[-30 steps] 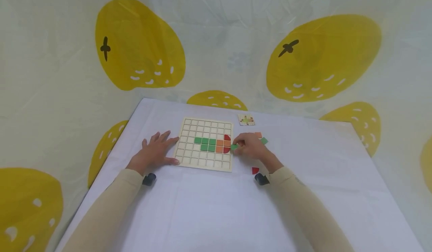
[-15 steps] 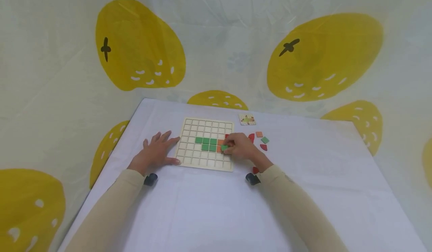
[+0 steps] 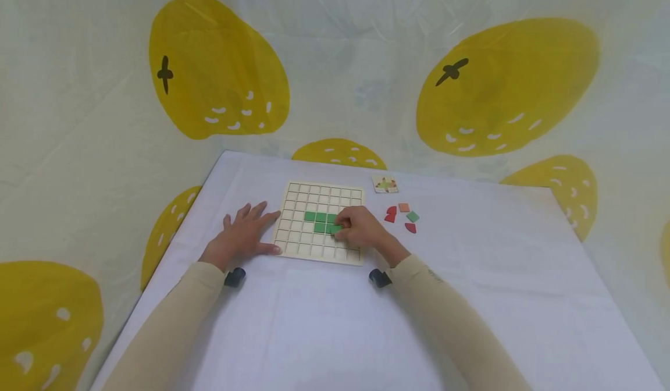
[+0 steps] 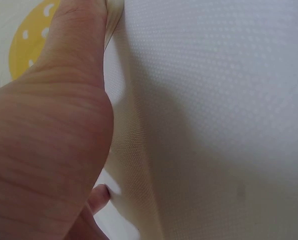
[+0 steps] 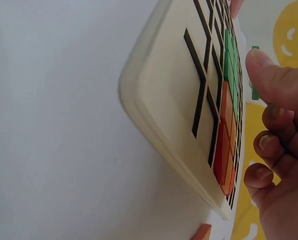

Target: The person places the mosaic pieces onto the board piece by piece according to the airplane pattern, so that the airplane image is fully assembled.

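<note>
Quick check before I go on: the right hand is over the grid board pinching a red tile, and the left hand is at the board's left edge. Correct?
Not quite: the tile in the right hand is a green tile, not a red one, as the right wrist view shows. The rest is right: that hand is over the grid board, with the left hand at its left edge.

The high head view looks forward and down across the white cloth-covered table point(image 3: 314, 321), sharing the square beige wooden grid board point(image 3: 313, 242) with the close, tilted right-wrist view, the left-wrist one peering closely along the bare left hand point(image 4: 44, 130).
</note>
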A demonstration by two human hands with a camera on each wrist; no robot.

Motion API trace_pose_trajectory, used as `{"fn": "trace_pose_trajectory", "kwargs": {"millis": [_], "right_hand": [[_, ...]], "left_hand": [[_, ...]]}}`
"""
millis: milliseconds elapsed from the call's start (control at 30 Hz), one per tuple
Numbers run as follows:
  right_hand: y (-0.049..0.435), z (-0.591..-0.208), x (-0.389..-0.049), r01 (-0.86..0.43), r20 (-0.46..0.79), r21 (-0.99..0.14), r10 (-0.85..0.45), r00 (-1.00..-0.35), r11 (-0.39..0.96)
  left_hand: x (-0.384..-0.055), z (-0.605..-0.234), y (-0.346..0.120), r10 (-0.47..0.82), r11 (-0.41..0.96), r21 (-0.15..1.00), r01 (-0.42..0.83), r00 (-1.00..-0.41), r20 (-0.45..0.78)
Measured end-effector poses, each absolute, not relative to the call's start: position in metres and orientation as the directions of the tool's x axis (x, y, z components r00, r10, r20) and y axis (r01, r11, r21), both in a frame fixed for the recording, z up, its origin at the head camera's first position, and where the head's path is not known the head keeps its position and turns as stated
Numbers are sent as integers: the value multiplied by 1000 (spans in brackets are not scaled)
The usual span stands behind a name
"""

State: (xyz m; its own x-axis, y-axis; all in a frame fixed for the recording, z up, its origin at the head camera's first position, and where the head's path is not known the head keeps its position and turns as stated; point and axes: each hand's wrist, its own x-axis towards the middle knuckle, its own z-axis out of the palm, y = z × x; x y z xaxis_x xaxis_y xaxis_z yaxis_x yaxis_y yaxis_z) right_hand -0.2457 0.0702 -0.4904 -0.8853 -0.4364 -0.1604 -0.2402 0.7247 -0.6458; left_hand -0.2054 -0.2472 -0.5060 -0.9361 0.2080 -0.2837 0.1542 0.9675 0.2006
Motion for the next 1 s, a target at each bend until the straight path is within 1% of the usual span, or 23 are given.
{"fn": "trace_pose_trajectory", "kwargs": {"millis": [200, 433, 667, 1000], "right_hand": [[63, -492, -246, -246, -158, -643, -440, -884, 725], [54, -495, -247, -286, -129, -633, -462, -877, 719], [46, -501, -248, -328, -94, -624, -485, -870, 709], [34, -502, -247, -294, -111, -634, -460, -881, 716]], "left_hand": [[-205, -504, -247, 210, 968, 197, 158, -936, -281], [-205, -504, -246, 205, 971, 182, 157, -937, -284], [-206, -503, -245, 201, 969, 197, 146, -933, -299], [-208, -507, -248, 206, 970, 188, 155, -933, -294]]}}
